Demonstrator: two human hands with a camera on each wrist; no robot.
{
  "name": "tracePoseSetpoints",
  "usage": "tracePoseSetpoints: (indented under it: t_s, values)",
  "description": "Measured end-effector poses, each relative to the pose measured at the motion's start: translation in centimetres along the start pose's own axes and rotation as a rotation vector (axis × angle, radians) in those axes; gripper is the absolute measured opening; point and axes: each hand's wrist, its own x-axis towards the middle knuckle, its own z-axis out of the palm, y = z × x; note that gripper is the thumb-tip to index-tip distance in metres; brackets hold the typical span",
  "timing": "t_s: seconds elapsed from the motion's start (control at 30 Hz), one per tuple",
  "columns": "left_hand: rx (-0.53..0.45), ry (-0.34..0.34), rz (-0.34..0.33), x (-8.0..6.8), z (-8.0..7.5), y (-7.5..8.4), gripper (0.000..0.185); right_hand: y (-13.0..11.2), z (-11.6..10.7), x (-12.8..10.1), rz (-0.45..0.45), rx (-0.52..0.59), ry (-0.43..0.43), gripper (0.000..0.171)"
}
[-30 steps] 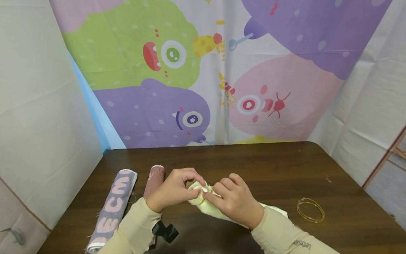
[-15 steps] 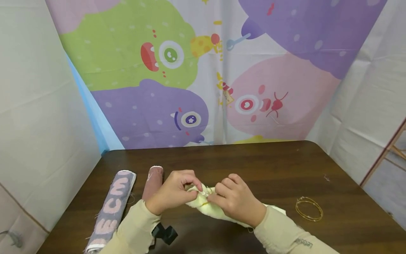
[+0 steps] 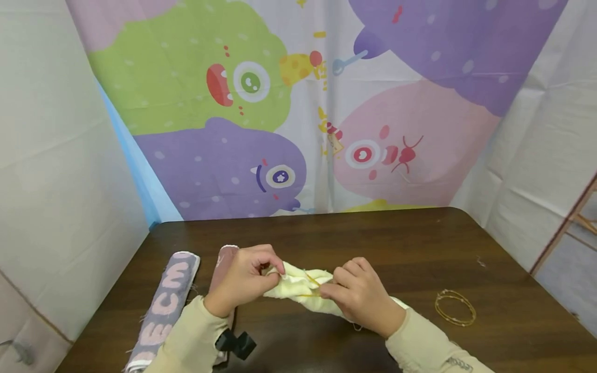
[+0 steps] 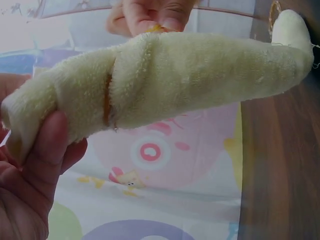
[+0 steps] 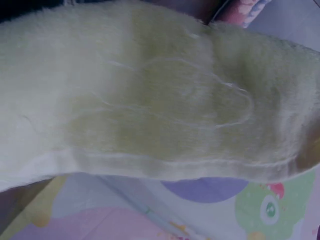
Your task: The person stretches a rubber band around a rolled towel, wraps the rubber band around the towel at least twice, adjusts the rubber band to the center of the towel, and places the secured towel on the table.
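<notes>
Overhead, from the head camera, a dark brown wooden table (image 3: pixel 420 248) stands against a curtain (image 3: pixel 289 103) printed with green, purple and pink cartoon monsters, with plain white sheets to either side. On the table's left lie a rolled grey towel with pink letters (image 3: pixel 165 308) and, just beside it, a rolled pink towel (image 3: pixel 225 259); a thin gold ring of wire or elastic (image 3: pixel 455 307) lies well apart on the right. Near the front edge, the left hand (image 3: pixel 242 280) pinches one end of a rolled pale yellow towel (image 3: pixel 298 290), and the right hand (image 3: pixel 361 300) grips it further along, fingers curled over a yellow band (image 3: pixel 311 278) that crosses the roll. Both sleeves are beige. Next, the left wrist camera shows the yellow towel (image 4: pixel 190 80) as a thick fluffy roll held up off the table, the left hand's thumb (image 4: pixel 47 155) pressed on its near end, an orange-yellow band (image 4: pixel 107 102) sunk into the pile around it, and the right hand's fingertips (image 4: pixel 155 15) pinching at its top edge. Finally, the right wrist camera is filled by the towel's (image 5: pixel 150 95) plush surface, with a hemmed edge along the bottom and a loose thread looping over it; the hand itself is hidden there.
</notes>
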Motion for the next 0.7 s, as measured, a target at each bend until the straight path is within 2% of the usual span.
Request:
tracePoseSetpoints:
  t_s: [0.1,0.2,0.27,0.33,0.4,0.53,0.63,0.7]
  values:
    - [-0.004,0.042,-0.037,0.0,0.3,0.1,0.025,-0.1,0.1,-0.3,0.024,0.011,0.015,0.036]
    - [-0.049,0.023,-0.132,-0.1,1.1,0.1,0.022,-0.7,0.2,-0.5,0.051,0.026,-0.029,0.036]
    - [-0.077,-0.010,-0.198,-0.1,1.7,0.3,0.021,-1.3,0.2,-0.6,0.111,0.111,-0.081,0.035]
    - [-0.076,-0.060,-0.221,-0.2,2.0,0.5,0.021,-1.7,0.0,-0.6,0.207,0.252,-0.139,0.031]
    - [-0.034,-0.116,-0.187,-0.2,2.1,0.7,0.019,-1.6,-0.1,-0.5,0.312,0.424,-0.173,0.024]
    - [0.087,-0.268,-0.032,-0.1,1.6,0.9,0.028,-0.6,-0.4,-0.3,0.492,0.735,-0.268,0.003]
    - [0.095,-0.373,0.092,0.0,1.2,0.8,0.039,0.2,-0.6,-0.2,0.618,0.953,-0.360,0.004]
    - [0.083,-0.415,0.183,0.2,1.2,0.7,0.036,0.6,-0.7,-0.2,0.688,1.076,-0.410,0.004]
